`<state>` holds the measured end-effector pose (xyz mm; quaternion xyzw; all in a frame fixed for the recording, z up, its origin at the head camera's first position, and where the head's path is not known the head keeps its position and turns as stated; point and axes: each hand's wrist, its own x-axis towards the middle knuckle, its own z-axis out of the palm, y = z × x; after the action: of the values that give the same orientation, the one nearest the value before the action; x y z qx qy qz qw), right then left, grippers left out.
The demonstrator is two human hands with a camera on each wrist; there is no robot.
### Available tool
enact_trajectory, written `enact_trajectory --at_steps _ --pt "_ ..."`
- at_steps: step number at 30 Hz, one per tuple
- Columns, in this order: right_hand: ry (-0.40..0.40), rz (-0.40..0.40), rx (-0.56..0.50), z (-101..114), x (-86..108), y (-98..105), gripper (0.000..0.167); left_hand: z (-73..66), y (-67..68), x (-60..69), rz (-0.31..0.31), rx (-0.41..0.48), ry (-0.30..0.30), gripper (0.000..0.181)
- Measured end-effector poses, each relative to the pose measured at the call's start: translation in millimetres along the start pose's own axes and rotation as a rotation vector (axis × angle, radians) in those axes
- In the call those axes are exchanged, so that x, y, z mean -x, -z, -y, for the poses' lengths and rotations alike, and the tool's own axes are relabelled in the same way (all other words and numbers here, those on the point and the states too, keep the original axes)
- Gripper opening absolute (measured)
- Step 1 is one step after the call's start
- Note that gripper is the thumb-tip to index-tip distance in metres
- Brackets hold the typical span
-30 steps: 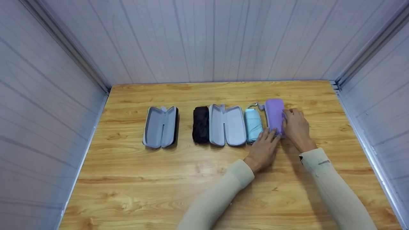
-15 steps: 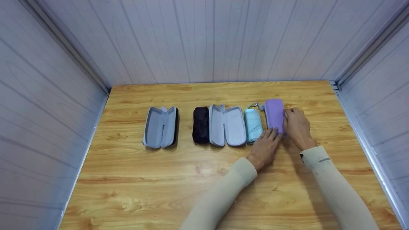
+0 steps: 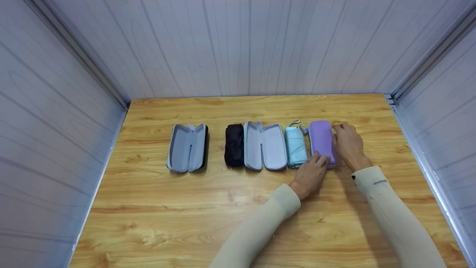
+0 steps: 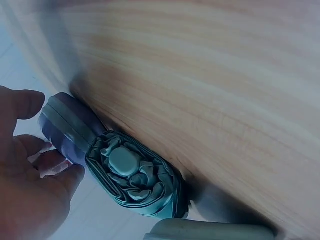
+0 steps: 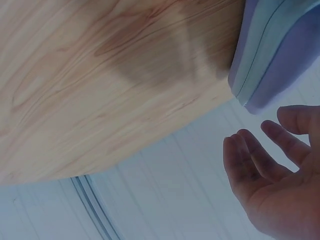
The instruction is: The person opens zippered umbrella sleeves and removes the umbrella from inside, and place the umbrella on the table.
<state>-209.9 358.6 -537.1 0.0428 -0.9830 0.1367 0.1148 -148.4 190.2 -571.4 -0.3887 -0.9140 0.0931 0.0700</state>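
Note:
A closed purple zippered case lies at the right of the row in the head view. My left hand is at its near end, fingertips touching the top. In the left wrist view the thumb stands a little apart from the case. My right hand is beside the case's right edge; the right wrist view shows relaxed fingers and a gap to the case. Just left of the purple case lies a rolled light-blue folding umbrella, its end folds visible in the left wrist view.
Left of the umbrella an open hard case lies with its pale lining up. A black rolled bundle touches its left side. Farther left stands another open case, dark outside. Panelled walls border the wooden table.
The purple case has slid slightly toward me, with my left hand on its near end. My right hand has moved slightly right, off the case's side.

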Motion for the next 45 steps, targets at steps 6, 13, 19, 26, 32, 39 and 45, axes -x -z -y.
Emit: enact_trajectory --at_steps 6,13,19,26,32,39,45 --pt "0.028 0.023 0.018 -3.0 -3.7 2.5 0.030 -0.5 1.3 1.2 -0.037 0.002 -0.020 0.048" --pt "0.053 0.037 0.026 -7.0 -6.2 4.6 0.028 0.7 3.4 5.3 0.034 0.087 -0.060 0.053" --pt "0.093 0.037 0.026 -11.4 -7.5 3.3 0.027 0.4 1.9 9.9 0.002 0.133 -0.060 0.047" --pt "0.136 0.068 0.046 -14.1 -11.5 3.3 0.032 -3.6 -0.5 14.5 -0.046 0.137 -0.079 0.044" --pt "0.174 0.145 0.103 -16.1 -16.7 5.4 0.037 -7.2 1.3 17.2 -0.081 0.090 -0.087 0.054" --pt "0.239 0.162 0.149 -18.7 -20.5 5.8 0.041 -12.0 -0.4 19.3 -0.116 0.036 -0.073 0.044" --pt "0.285 0.175 0.131 -21.0 -23.8 5.1 0.032 -14.0 0.8 18.7 -0.119 0.052 -0.065 0.035"
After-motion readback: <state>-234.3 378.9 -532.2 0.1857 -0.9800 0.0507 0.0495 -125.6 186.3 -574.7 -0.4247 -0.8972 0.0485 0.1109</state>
